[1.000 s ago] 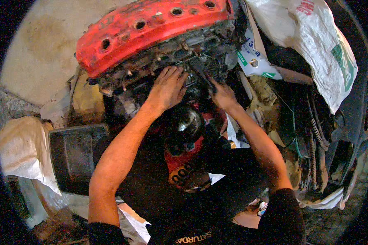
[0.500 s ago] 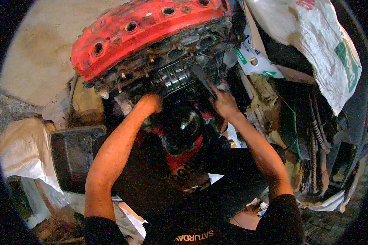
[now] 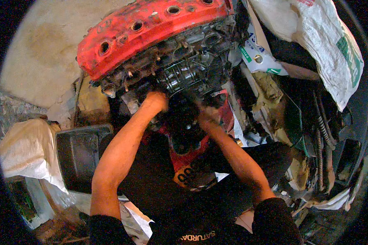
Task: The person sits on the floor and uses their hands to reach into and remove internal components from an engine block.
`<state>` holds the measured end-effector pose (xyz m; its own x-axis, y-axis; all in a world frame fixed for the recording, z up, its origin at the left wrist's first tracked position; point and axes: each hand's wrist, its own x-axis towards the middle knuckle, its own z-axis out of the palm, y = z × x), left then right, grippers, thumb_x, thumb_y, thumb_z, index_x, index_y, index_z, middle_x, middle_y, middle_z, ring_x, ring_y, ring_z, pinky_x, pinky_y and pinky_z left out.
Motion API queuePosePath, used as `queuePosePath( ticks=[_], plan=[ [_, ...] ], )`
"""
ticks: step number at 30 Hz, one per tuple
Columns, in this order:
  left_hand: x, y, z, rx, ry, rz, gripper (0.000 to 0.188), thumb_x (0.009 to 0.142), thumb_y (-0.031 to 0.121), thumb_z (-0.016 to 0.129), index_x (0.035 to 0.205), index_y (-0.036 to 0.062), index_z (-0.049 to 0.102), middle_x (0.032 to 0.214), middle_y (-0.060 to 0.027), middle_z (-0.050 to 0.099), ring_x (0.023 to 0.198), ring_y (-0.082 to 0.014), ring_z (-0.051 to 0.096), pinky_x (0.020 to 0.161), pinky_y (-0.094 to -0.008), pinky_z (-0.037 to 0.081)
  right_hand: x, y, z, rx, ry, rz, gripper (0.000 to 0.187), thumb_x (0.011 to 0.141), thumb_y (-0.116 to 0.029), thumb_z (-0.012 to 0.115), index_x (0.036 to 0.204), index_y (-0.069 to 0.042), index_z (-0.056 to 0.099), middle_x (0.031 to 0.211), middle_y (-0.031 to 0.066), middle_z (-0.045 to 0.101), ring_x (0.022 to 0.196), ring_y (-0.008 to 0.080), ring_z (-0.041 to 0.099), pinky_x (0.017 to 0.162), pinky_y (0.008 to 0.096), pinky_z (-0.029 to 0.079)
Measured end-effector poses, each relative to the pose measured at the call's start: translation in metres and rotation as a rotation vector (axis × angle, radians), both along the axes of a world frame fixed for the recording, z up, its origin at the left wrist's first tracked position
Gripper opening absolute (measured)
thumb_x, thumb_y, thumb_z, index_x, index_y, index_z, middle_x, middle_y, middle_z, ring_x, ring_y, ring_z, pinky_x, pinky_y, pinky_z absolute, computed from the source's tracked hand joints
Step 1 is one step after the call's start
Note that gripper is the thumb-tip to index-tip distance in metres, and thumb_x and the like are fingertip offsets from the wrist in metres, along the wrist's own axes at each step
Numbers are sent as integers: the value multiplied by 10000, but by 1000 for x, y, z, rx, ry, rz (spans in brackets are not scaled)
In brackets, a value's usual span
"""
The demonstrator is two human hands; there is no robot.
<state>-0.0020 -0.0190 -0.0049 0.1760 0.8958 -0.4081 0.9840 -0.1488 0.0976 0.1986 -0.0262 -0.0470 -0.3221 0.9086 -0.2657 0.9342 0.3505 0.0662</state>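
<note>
Reaching toward the upper middle of the head view, two bare arms [image 3: 126,153] come from dark sleeves [image 3: 106,228] to an engine [image 3: 180,77]. This engine lies across the upper centre of the frame, its red cover [image 3: 155,37] farther from the person and its shiny metal parts nearer. Perhaps it is turned so in order that these parts are within easy reach of both hands.

The left hand [image 3: 157,102] is at the lower edge of the engine, near the centre of the frame. Its fingers go into shadow, so I cannot tell if they are bent around something or only resting. Maybe this hand is there to steady or to feel a part.

The right hand [image 3: 208,118] is lower and a little to the right, blurred. I cannot tell if its fingers are spread or pinching a thing, because the area before it is too dark.

Below the hands, a red cloth [image 3: 190,157] shows in the middle. At left, a black tray [image 3: 84,129] stands beside a pale sack [image 3: 26,143], probably near for convenience. At upper right hangs a white sack [image 3: 310,45], and below it a ribbed hose [image 3: 320,155].
</note>
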Motion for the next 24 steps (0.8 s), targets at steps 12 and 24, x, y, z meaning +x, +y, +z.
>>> queuePosePath(
  ticks=[12,24],
  plan=[
    [-6,7,18,-43,-27,93,214,620,149,514,791,59,605,857,-139,577,823,-271,550,697,-362,447,32,-12,-121,-64,542,-125,509,730,-215,468,1208,-165,303,1195,175,324,1022,340,389,826,408,346],
    [-20,7,-8,288,-154,166,154,626,68,489,743,5,566,780,-189,553,731,-323,553,629,-393,458,22,-13,-59,91,566,-80,520,733,-223,482,1213,-236,282,1063,183,450,871,349,485,760,402,394]
  ],
)
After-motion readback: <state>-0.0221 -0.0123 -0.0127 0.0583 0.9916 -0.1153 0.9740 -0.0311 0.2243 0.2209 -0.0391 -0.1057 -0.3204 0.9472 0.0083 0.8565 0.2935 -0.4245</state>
